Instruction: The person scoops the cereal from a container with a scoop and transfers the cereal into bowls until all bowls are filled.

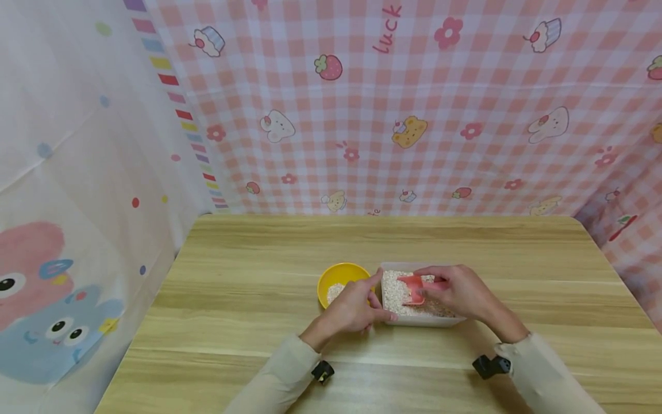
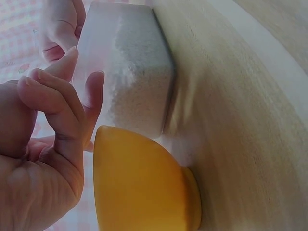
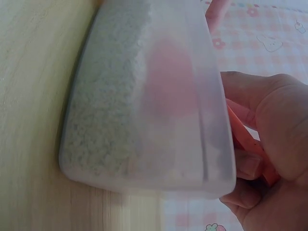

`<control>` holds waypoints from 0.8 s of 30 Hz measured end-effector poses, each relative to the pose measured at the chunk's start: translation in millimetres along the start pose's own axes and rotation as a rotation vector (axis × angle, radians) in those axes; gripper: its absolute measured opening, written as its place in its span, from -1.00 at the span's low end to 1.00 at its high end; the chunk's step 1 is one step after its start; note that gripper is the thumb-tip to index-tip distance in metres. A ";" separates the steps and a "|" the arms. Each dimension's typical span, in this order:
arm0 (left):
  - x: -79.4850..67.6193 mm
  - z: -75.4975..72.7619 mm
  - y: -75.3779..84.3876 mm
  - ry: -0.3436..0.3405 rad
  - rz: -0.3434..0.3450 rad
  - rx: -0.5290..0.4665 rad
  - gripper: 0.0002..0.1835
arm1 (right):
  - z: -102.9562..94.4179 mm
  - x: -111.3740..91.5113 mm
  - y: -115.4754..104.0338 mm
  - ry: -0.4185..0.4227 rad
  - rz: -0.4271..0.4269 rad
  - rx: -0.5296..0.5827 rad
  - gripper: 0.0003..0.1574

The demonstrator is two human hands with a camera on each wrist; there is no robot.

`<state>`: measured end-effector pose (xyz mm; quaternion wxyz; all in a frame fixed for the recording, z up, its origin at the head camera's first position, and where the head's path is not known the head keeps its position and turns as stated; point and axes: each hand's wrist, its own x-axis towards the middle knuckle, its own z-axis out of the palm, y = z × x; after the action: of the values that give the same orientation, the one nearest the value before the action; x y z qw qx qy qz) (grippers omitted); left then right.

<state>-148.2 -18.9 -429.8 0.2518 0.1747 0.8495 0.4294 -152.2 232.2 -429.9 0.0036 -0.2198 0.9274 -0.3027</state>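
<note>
My right hand [image 1: 462,290] grips the handle of a red scoop [image 1: 412,289], its blade down in the pale flakes, which look like oats [image 1: 394,290]. These flakes fill part of a translucent rectangular container [image 1: 426,323]; the blade shows faintly through its wall in the right wrist view. At the container's left end is my left hand [image 1: 354,307], thumb and forefinger spread along the edge, other fingers bent loosely. Left of the container stands a yellow bowl [image 1: 326,279] with a small heap of flakes, partly hidden by the left hand.
All of this stands on a wood-grain table [image 1: 248,322]. A pink checked cloth [image 1: 362,115] hangs behind it, and a white patterned curtain [image 1: 103,172] hangs at the left. Each wrist carries a small black camera.
</note>
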 end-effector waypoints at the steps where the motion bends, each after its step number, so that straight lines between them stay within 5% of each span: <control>1: 0.0 0.0 -0.1 0.000 0.000 -0.001 0.09 | -0.5 -0.4 0.1 -0.006 0.006 0.005 -0.61; 24: -1.1 0.9 0.1 0.011 -0.003 0.002 0.08 | -6.7 -7.9 4.2 -0.011 0.103 0.112 -0.59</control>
<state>-146.8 -18.8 -429.9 0.2477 0.1713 0.8516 0.4291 -147.8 242.2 -427.8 0.0367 -0.1730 0.9190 -0.3524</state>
